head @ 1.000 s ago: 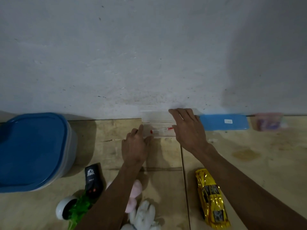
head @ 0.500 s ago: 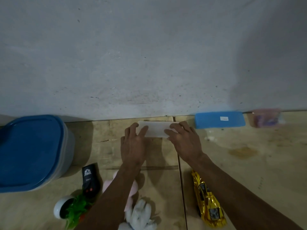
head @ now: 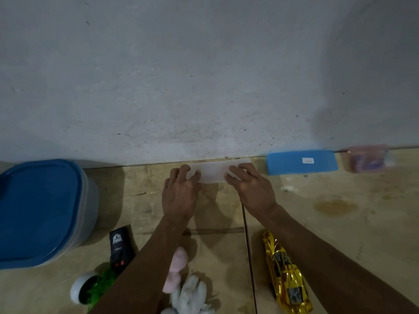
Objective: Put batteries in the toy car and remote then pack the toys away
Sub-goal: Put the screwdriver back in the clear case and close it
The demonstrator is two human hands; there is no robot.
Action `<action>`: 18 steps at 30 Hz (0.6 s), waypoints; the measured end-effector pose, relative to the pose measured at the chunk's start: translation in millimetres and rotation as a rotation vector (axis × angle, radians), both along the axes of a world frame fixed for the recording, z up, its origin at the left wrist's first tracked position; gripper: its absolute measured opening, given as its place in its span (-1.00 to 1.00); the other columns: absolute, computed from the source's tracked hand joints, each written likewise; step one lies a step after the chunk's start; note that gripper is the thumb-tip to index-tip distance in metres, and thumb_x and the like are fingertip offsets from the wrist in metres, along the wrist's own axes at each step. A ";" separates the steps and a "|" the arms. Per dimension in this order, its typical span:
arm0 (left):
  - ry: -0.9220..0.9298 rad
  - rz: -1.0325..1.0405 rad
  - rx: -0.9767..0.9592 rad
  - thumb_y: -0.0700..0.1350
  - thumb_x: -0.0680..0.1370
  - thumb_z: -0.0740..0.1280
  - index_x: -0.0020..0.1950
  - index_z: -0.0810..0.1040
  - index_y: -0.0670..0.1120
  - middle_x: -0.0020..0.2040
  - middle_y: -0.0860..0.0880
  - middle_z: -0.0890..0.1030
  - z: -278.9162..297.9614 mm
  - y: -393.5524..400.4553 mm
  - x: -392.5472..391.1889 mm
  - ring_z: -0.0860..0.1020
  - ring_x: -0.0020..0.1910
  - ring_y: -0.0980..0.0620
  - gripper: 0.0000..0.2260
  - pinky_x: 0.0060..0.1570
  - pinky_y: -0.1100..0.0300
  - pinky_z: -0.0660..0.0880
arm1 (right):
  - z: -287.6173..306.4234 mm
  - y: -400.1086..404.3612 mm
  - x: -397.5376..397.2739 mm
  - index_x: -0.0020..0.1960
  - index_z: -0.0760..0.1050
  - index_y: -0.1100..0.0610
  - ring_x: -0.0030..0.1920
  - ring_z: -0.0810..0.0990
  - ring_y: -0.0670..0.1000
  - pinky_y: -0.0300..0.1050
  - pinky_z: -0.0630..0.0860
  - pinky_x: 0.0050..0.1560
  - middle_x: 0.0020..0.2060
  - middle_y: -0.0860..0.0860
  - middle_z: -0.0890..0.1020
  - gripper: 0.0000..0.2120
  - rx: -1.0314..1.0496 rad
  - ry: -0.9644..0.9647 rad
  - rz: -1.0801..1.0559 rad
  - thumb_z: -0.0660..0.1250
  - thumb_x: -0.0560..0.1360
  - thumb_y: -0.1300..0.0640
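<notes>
A small translucent white box (head: 213, 172) lies on the wooden surface by the wall. My left hand (head: 180, 196) presses on its left end and my right hand (head: 248, 189) on its right end, fingers curled over the lid. The gold toy car (head: 286, 277) lies near the front, under my right forearm's side. The black remote (head: 119, 247) lies at the lower left, beside my left forearm. A blue lid or case (head: 301, 162) lies to the right of the box against the wall.
A large tub with a blue lid (head: 38, 211) stands at the left. A white pot with a green plant (head: 89, 288) and a pink and grey plush toy (head: 186, 288) lie at the front. A pinkish packet (head: 367, 157) sits at the far right by the wall.
The box was open with a red-tipped item showing inside; its lid is now down. Both hands have come together onto the box's ends.
</notes>
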State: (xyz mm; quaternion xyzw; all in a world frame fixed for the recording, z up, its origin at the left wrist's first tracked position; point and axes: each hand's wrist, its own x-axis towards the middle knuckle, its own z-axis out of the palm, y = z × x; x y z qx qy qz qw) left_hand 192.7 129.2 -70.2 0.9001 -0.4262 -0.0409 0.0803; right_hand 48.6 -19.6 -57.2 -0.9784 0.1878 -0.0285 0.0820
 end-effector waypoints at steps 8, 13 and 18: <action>0.044 -0.002 0.077 -0.01 0.61 0.30 0.29 0.58 -0.01 0.29 -0.07 0.46 9.0 -10.2 13.4 0.42 0.27 -0.16 -0.73 0.11 -0.08 0.46 | 2.3 -0.4 15.7 0.13 0.67 0.16 0.15 0.62 0.20 0.02 0.67 -0.22 0.12 0.10 0.68 -0.48 -0.009 0.088 -0.039 0.58 0.18 0.37; 0.065 -0.008 0.142 0.04 0.63 0.24 0.32 0.51 0.04 0.34 -0.03 0.38 14.4 -12.3 13.9 0.35 0.31 -0.13 -0.72 0.19 -0.08 0.42 | 10.5 7.1 24.6 0.24 0.61 0.15 0.27 0.54 0.16 0.01 0.63 0.00 0.22 0.08 0.64 -0.54 0.015 0.110 -0.119 0.51 0.35 0.33; 0.157 -0.032 0.240 0.03 0.62 0.28 0.49 0.36 0.03 0.44 -0.05 0.32 38.8 -7.6 8.7 0.27 0.41 -0.14 -0.57 0.28 -0.11 0.35 | 30.9 22.8 24.6 0.47 0.37 0.07 0.47 0.31 0.10 0.04 0.38 0.41 0.47 0.06 0.39 -0.55 0.164 0.142 -0.208 0.25 0.60 0.26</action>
